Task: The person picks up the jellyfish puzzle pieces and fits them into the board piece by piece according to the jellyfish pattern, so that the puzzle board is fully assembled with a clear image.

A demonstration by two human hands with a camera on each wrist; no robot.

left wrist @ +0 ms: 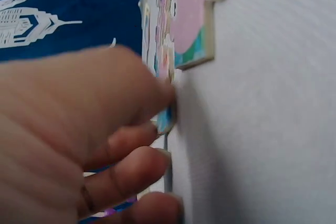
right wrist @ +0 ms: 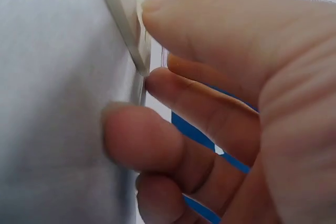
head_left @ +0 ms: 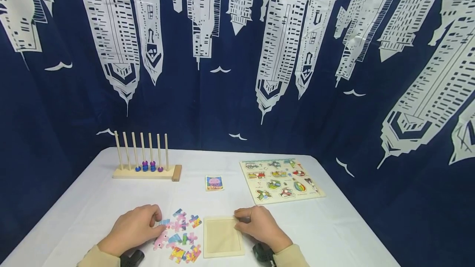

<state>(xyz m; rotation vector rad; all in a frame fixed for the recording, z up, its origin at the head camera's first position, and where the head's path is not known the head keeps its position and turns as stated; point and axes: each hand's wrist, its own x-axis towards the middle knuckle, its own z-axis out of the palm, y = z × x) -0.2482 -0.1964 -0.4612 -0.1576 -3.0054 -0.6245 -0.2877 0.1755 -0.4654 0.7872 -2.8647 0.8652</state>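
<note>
My left hand (head_left: 135, 228) is at the left edge of a loose group of jigsaw pieces (head_left: 178, 226). Its thumb and index finger pinch a small blue-and-pink puzzle piece (left wrist: 166, 119) lying at the table surface. Closer to the left wrist camera is a pink piece (left wrist: 190, 19) with a printed eye. My right hand (head_left: 261, 226) holds the far right corner of a square, shallow wooden puzzle tray (head_left: 224, 254). In the right wrist view, its thumb lies on the tray rim (right wrist: 123, 22) and a fingertip meets the corner, with the other fingers curled beside it.
At the back left stands a wooden peg abacus (head_left: 146, 174) with a few blue and purple beads. A small picture card (head_left: 214, 183) lies mid-table. Back right is a wooden picture board (head_left: 282, 180). A dark blue curtain (head_left: 230, 106) with white buildings hangs behind the white table (head_left: 315, 234).
</note>
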